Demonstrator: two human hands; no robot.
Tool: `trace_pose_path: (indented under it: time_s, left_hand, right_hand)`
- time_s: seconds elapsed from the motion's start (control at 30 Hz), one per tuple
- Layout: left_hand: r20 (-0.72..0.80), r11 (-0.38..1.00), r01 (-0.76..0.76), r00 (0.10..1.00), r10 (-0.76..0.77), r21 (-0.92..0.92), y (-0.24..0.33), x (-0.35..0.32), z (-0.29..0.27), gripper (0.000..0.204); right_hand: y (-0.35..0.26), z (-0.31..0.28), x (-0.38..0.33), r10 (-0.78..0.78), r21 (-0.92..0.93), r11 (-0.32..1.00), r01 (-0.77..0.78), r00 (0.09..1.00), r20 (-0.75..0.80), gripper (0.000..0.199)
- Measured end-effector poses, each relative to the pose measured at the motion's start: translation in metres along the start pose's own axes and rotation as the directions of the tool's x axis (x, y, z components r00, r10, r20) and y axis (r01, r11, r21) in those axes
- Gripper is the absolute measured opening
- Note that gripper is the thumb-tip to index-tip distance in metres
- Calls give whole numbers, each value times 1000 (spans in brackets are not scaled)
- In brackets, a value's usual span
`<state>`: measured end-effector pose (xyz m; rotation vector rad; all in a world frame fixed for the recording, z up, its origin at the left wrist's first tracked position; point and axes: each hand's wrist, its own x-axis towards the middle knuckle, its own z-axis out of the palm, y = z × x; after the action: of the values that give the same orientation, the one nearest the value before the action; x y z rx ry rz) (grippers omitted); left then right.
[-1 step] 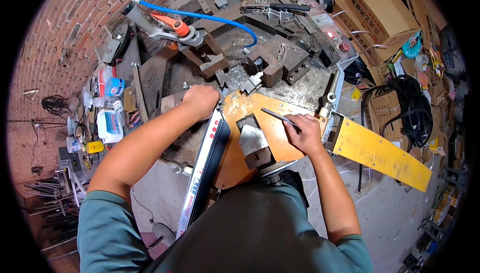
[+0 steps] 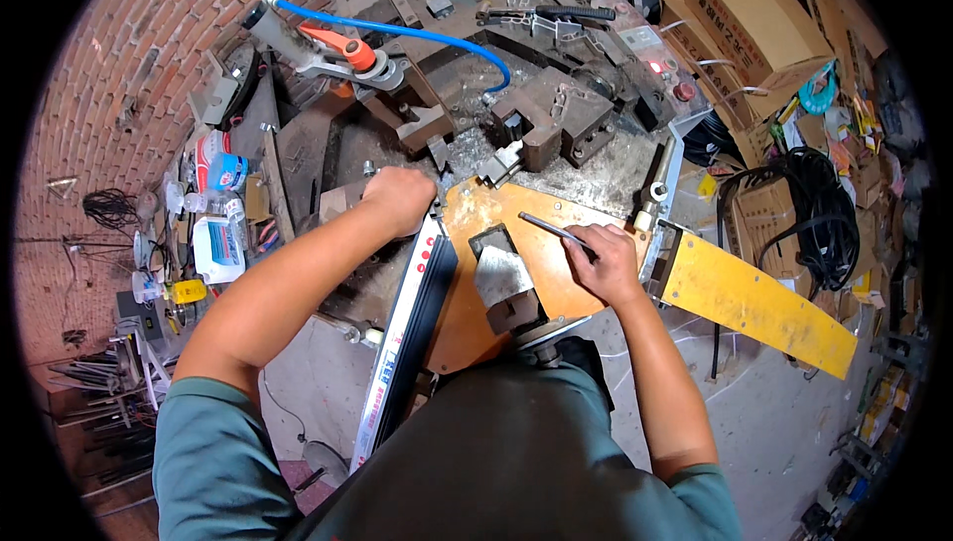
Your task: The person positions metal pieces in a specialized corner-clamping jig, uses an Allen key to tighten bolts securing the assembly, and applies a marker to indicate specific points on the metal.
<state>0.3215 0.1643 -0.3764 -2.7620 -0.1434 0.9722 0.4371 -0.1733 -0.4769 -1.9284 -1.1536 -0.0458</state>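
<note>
My left hand (image 2: 399,198) is closed, its fingers curled at the far end of a long white and black profile (image 2: 405,338). Whatever lies inside that fist is hidden. The profile runs from there back along my left side, with red dots near its far end. In my right hand (image 2: 606,265) is a slim dark rod (image 2: 544,227), gripped near its lower right end and slanting over the orange machine plate (image 2: 571,268). Part of this hand rests at the plate's right side. A metal block (image 2: 501,278) shows in the cut-out in the plate's middle.
Beyond the plate stand heavy metal clamp blocks (image 2: 581,124), a blue hose (image 2: 397,33) and an orange lever (image 2: 338,48). A yellow arm (image 2: 759,305) juts out to the right. Bottles (image 2: 217,248) are at the left; cardboard boxes (image 2: 759,20) and a black cable coil (image 2: 824,223) are at the right.
</note>
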Motion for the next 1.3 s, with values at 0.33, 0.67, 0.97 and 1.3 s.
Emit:
trace_pose_path:
  time_s: [0.33, 0.67, 0.97, 1.3]
  left_hand:
    - [27, 999, 22, 999, -21, -25, -4, 4, 2, 26]
    - [128, 998, 53, 991, -48, -37, 7, -2, -26, 31]
    - [41, 986, 151, 988, -149, -68, 6, 11, 6, 28]
    - [25, 986, 124, 992, -122, -109, 8, 10, -2, 26]
  right_hand:
    - [0, 0, 1, -3, 3, 1000, 3, 1000, -18, 13]
    - [2, 0, -3, 25, -11, 1000, -25, 1000, -14, 14]
    - [0, 1, 0, 21, -15, 1000, -21, 1000, -11, 14]
    - [0, 0, -1, 27, -18, 999, -27, 1000, -14, 14]
